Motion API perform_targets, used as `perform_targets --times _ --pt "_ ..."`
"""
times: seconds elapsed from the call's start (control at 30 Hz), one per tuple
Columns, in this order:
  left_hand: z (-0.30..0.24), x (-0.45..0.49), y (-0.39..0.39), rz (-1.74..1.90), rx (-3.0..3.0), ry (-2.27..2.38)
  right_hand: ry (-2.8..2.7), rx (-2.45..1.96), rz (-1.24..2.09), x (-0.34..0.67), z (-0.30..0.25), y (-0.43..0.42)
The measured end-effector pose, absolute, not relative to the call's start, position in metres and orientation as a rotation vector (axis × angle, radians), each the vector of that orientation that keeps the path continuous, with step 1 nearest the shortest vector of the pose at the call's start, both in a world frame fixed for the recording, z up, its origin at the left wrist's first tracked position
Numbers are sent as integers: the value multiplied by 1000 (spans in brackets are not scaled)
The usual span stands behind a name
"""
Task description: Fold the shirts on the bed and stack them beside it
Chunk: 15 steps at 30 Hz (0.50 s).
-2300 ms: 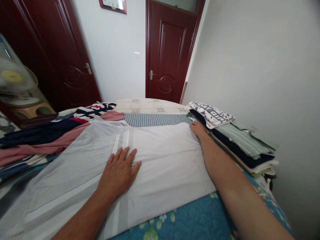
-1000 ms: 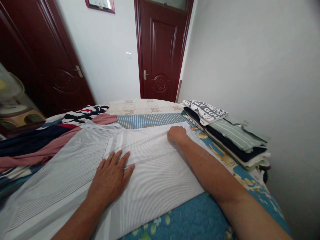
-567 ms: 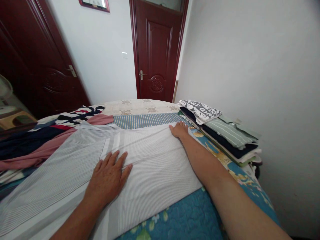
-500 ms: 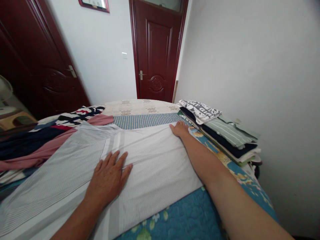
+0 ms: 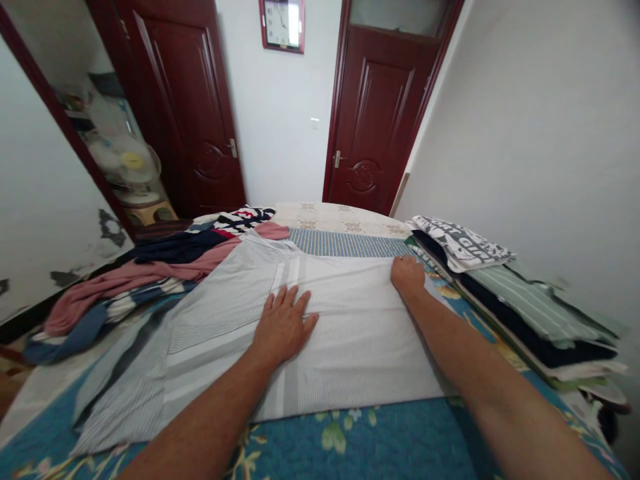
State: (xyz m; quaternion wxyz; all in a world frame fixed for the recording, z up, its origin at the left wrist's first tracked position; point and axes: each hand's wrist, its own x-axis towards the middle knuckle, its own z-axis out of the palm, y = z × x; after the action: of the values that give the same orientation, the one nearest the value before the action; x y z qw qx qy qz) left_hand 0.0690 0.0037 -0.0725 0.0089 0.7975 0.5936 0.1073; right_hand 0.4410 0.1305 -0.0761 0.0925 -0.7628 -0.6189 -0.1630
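Note:
A pale grey-and-white striped shirt (image 5: pixel 350 333) lies spread flat across the bed, its collar end and a sleeve toward the left. My left hand (image 5: pixel 285 323) rests palm down on the middle of the shirt, fingers spread. At the far right edge of the shirt, my right hand (image 5: pixel 409 275) has its fingers curled in on the fabric; the fingertips are hidden behind the knuckles.
To the right, along the wall, stands a stack of folded clothes (image 5: pixel 540 307). Rumpled garments, among them a pink one (image 5: pixel 150 277) and a navy one (image 5: pixel 175 247), lie at the left. Under everything is a blue floral quilt (image 5: pixel 390 440). A fan (image 5: pixel 131 160) stands beyond the bed.
The view has swung left, bringing more of the left side into sight. My right hand's fingers, stretched out before, are now curled at the shirt's edge. My left hand still lies flat.

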Motion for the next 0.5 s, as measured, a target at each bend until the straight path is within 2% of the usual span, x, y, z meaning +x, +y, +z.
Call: perform_targets --times 0.37,0.5 --pt "-83 69 2 419 2486 1855 -2335 -1803 70 268 -88 101" --pt "-85 69 2 439 2455 1876 -2523 -1570 160 222 -80 101"
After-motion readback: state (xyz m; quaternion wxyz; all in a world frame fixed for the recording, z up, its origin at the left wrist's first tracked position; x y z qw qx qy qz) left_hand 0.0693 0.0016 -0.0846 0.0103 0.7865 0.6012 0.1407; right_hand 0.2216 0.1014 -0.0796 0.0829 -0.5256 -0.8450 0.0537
